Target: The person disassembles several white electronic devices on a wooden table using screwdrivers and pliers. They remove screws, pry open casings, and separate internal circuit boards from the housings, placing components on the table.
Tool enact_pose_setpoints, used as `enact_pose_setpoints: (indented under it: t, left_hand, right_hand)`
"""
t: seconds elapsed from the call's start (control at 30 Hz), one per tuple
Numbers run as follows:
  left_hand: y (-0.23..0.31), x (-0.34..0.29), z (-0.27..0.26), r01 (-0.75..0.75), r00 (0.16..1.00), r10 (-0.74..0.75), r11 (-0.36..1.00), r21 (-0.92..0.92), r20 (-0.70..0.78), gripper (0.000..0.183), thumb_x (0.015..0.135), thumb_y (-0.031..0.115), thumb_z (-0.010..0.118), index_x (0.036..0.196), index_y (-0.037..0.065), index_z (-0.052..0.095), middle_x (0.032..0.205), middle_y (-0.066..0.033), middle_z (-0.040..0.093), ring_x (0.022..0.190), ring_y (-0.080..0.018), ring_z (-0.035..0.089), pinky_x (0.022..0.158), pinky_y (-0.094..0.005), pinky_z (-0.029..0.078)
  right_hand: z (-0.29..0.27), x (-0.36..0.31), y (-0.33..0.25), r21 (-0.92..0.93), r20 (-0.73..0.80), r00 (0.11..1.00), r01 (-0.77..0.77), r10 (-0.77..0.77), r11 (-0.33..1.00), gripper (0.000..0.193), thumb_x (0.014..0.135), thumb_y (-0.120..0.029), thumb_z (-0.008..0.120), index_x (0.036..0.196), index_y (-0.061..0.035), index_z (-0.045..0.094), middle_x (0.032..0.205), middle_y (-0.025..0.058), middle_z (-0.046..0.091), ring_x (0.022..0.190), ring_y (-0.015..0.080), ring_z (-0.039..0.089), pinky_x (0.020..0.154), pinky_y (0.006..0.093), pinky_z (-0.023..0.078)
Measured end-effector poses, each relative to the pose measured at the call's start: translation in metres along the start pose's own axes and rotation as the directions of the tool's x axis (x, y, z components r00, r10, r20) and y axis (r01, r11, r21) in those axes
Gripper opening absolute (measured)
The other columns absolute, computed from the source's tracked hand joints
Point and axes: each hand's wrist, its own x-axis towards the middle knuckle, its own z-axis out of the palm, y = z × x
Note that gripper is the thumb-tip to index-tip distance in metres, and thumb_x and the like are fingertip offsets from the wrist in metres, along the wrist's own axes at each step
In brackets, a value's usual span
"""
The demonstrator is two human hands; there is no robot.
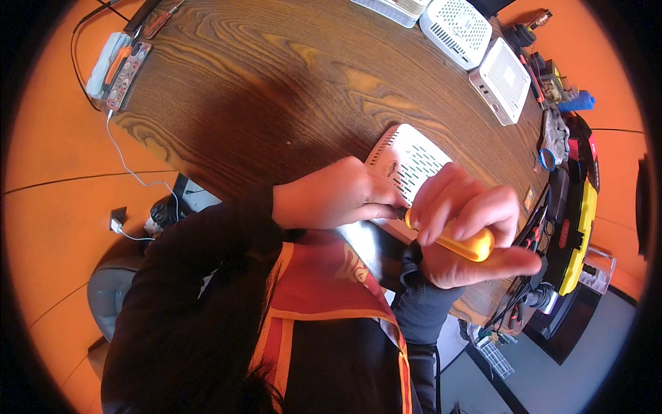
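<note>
- The right hand (469, 224) is curling all its fingers tightly around the yellow screwdriver handle (460, 243), near the table's front edge; the thumb is lying stretched out under the handle.
- The left hand (334, 195) is resting just beside it, fingers folded loosely and pressing down on the near edge of the white vented box (408, 160); what the fingertips are pinching is too hidden to tell.
- The screwdriver's shaft and tip are being covered by both hands, so where the tip is meeting the box is not visible.
- The box is lying flat on the wooden table (276, 83), its near part being blocked by the knuckles.
- To the right, a black-and-yellow tool case (578, 231) is sitting at the table's edge, with tangled cables below it.
- Farther off, two more white vented boxes (483, 52) are lying side by side near the far right edge.
- At the far left corner, a small tool set with an orange-handled tool (118, 65) is lying, its white cable trailing off the table.
</note>
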Motion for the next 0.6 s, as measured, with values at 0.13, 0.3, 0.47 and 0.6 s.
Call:
enact_pose_setpoints:
  t: [0.13,0.3,0.47,0.6]
  left_hand:
    - [0.002,0.002,0.002,0.202,0.978,-0.207,0.973,-0.115,-0.038,0.016,0.069,0.012,0.072,0.082,0.006,0.064,0.073,-0.0076,0.061,0.072,-0.0250,0.060,0.064,-0.0323,0.049]
    - [-0.001,0.006,-0.004,0.105,0.992,-0.111,0.990,-0.096,-0.064,0.017,0.065,0.012,0.076,0.079,0.008,0.066,0.067,-0.0056,0.060,0.068,-0.0244,0.059,0.062,-0.0304,0.047]
    - [0.000,0.004,-0.009,0.103,0.994,-0.104,0.993,-0.055,-0.021,0.014,0.074,0.014,0.069,0.084,0.006,0.067,0.079,-0.0086,0.064,0.076,-0.0244,0.062,0.076,-0.0349,0.045]
    - [-0.002,0.005,-0.006,0.037,0.999,-0.038,0.999,-0.016,-0.019,0.018,0.067,0.014,0.074,0.082,0.010,0.067,0.084,-0.0040,0.063,0.081,-0.0224,0.059,0.076,-0.0336,0.044]
  right_hand:
    - [0.005,-0.006,-0.006,-0.238,-0.148,0.987,0.027,-0.063,0.971,0.037,0.086,-0.039,0.058,0.082,-0.0064,0.042,0.064,0.0079,0.048,0.053,0.0148,0.047,0.047,0.0254,0.041]
    - [0.006,-0.008,-0.001,-0.089,-0.208,0.978,-0.001,-0.018,0.996,0.032,0.082,-0.027,0.067,0.086,-0.0037,0.045,0.068,0.0072,0.050,0.058,0.0129,0.051,0.052,0.0235,0.042]
    - [0.007,-0.011,-0.001,-0.014,-0.314,0.946,-0.093,0.084,0.996,0.061,0.072,-0.041,0.075,0.102,-0.0009,0.041,0.082,0.0108,0.052,0.064,0.0154,0.055,0.057,0.0252,0.046]
    - [0.005,-0.012,-0.003,0.011,-0.287,0.952,-0.104,0.102,0.995,0.061,0.070,-0.034,0.079,0.105,-0.0013,0.040,0.079,0.0097,0.053,0.066,0.0155,0.056,0.060,0.0255,0.046]
